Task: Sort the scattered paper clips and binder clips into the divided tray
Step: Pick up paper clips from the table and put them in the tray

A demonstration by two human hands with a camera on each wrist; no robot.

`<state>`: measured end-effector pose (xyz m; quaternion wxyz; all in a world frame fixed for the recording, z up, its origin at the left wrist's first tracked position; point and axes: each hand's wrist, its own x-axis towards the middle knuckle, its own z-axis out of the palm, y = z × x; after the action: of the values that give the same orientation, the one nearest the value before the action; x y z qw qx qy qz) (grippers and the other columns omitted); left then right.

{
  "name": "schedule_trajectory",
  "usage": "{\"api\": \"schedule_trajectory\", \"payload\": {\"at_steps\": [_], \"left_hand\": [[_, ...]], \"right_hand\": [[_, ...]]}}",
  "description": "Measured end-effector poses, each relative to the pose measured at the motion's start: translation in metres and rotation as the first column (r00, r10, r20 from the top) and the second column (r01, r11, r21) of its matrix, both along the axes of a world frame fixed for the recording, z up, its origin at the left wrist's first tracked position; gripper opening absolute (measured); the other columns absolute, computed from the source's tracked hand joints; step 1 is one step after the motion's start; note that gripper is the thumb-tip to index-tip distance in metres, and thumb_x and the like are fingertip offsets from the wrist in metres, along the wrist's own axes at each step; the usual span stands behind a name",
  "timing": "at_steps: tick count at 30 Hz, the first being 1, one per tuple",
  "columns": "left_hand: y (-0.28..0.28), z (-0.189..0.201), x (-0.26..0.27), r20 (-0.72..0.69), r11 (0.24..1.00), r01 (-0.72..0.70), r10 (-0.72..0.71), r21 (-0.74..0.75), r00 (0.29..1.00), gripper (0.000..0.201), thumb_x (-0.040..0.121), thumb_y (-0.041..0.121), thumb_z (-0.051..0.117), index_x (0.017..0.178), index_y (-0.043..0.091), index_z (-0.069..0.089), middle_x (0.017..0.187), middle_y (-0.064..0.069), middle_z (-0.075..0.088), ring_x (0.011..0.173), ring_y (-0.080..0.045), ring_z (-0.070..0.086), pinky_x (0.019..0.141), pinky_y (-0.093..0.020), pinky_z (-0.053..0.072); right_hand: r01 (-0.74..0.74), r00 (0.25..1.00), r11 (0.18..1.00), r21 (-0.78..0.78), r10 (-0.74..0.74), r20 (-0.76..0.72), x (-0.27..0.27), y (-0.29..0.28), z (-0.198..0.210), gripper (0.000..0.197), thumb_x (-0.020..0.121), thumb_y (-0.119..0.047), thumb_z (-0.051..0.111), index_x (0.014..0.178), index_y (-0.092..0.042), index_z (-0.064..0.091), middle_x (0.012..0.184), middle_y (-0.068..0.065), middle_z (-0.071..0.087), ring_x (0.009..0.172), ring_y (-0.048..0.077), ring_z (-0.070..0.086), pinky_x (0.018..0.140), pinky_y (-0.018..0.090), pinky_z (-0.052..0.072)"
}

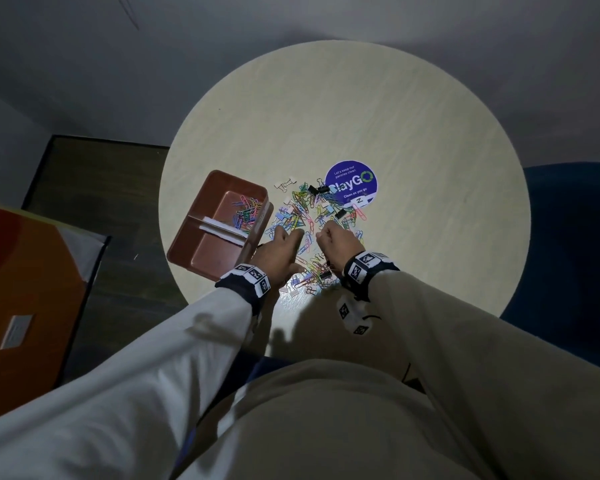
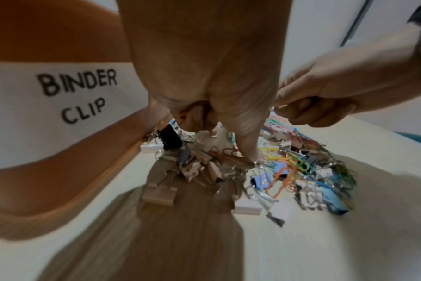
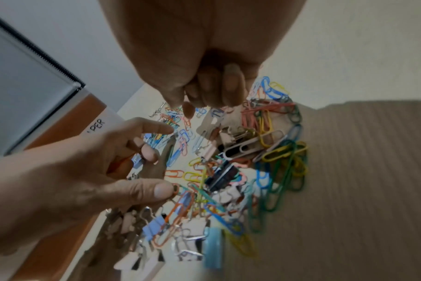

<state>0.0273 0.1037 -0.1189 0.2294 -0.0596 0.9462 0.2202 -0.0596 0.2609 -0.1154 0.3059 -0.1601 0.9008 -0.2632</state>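
A heap of coloured paper clips and binder clips (image 1: 312, 216) lies on the round table, just right of the brown divided tray (image 1: 187, 251). The tray's far compartment holds several paper clips (image 1: 246, 211); its near compartment, labelled BINDER CLIP (image 2: 72, 95), is bare. My left hand (image 1: 288, 233) spreads over the heap's left side, its thumb tip (image 3: 159, 190) touching an orange paper clip (image 3: 176, 190). My right hand (image 1: 326, 230) hovers over the heap's middle with fingers (image 3: 228, 85) curled against the thumb; no clip shows between them.
A purple round sticker (image 1: 352, 183) lies on the table beyond the heap. The tray overhangs the table's left edge. White paper strips (image 1: 222, 228) lie on the tray's divider. A blue seat (image 1: 568, 254) stands to the right, an orange cabinet (image 1: 25, 289) to the left.
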Motion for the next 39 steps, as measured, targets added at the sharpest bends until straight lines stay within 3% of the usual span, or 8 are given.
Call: {"api": "schedule_trajectory", "payload": {"at_steps": [7,14,18,21,25,30,35,39], "left_hand": [[0.008,-0.012,-0.005,-0.084,0.992,0.087,-0.095,-0.094,0.992,0.014,0.101,0.024,0.049,0.102,0.017,0.037,0.104,-0.009,0.037,0.057,-0.031,0.048,0.053,-0.045,0.049],[0.010,-0.012,-0.006,-0.060,0.999,0.025,-0.028,-0.048,0.998,0.008,0.102,0.018,0.044,0.102,0.010,0.042,0.105,-0.012,0.041,0.062,-0.032,0.049,0.057,-0.046,0.047],[0.009,0.001,-0.005,-0.070,0.995,-0.085,0.089,0.050,0.994,0.014,0.104,0.026,0.039,0.095,0.016,0.037,0.086,-0.006,0.051,0.067,-0.032,0.055,0.062,-0.045,0.048],[0.008,0.017,-0.005,-0.107,0.986,-0.147,0.155,0.076,0.982,0.014,0.098,0.014,0.046,0.098,0.017,0.032,0.074,-0.006,0.057,0.062,-0.029,0.057,0.057,-0.043,0.048],[0.000,0.038,-0.010,-0.298,0.955,-0.284,0.296,0.084,0.908,0.028,0.090,0.003,0.054,0.110,0.015,0.038,0.089,-0.008,0.058,0.072,-0.023,0.052,0.059,-0.035,0.041],[-0.028,0.058,-0.022,-0.461,0.844,-0.508,0.524,0.170,0.716,0.008,0.102,0.017,0.039,0.108,0.012,0.040,0.086,-0.009,0.059,0.071,-0.031,0.056,0.060,-0.042,0.047],[-0.063,0.062,-0.031,-0.302,0.737,-0.673,0.658,0.066,0.690,0.015,0.100,0.006,0.036,0.113,0.003,0.042,0.102,-0.019,0.061,0.087,-0.039,0.060,0.067,-0.041,0.041],[-0.077,0.055,-0.036,-0.178,0.762,-0.647,0.635,-0.013,0.752,0.022,0.098,0.009,0.041,0.118,0.000,0.048,0.118,-0.024,0.058,0.107,-0.043,0.058,0.081,-0.045,0.045]], "right_hand": [[-0.124,0.992,0.985,0.123,0.126,-0.009,-0.002,0.006,-0.005,0.017,0.094,-0.028,0.052,0.104,-0.017,0.045,0.082,0.005,0.056,0.079,0.031,0.056,0.062,0.032,0.036],[-0.106,0.994,0.988,0.111,0.104,0.028,0.000,0.007,-0.001,0.012,0.094,-0.024,0.040,0.096,-0.015,0.047,0.085,0.013,0.065,0.078,0.035,0.061,0.069,0.043,0.052],[-0.096,0.994,0.993,0.067,0.092,0.058,0.000,0.001,0.005,0.018,0.098,-0.026,0.041,0.090,-0.011,0.046,0.089,0.017,0.064,0.082,0.034,0.059,0.070,0.039,0.046],[-0.075,0.995,0.997,0.023,0.073,0.075,-0.001,-0.009,0.013,0.031,0.101,-0.029,0.039,0.090,-0.004,0.053,0.090,0.020,0.065,0.082,0.034,0.059,0.069,0.038,0.043],[-0.067,0.992,0.998,0.011,0.066,0.106,0.000,-0.024,0.022,0.029,0.100,-0.027,0.043,0.085,-0.005,0.052,0.087,0.016,0.063,0.081,0.031,0.056,0.067,0.034,0.038],[-0.058,0.990,0.997,-0.045,0.063,0.123,0.005,-0.040,0.031,0.027,0.100,-0.026,0.044,0.085,-0.006,0.055,0.087,0.015,0.066,0.081,0.030,0.058,0.067,0.033,0.040],[-0.060,0.986,0.990,-0.124,0.078,0.147,0.012,-0.059,0.046,0.029,0.100,-0.027,0.042,0.087,-0.006,0.056,0.083,0.015,0.067,0.076,0.031,0.062,0.070,0.040,0.049],[-0.144,0.986,0.978,-0.154,0.156,0.067,0.009,-0.082,0.065,0.030,0.101,-0.027,0.043,0.072,-0.018,0.045,0.071,0.001,0.053,0.064,0.019,0.050,0.059,0.031,0.033]]}}
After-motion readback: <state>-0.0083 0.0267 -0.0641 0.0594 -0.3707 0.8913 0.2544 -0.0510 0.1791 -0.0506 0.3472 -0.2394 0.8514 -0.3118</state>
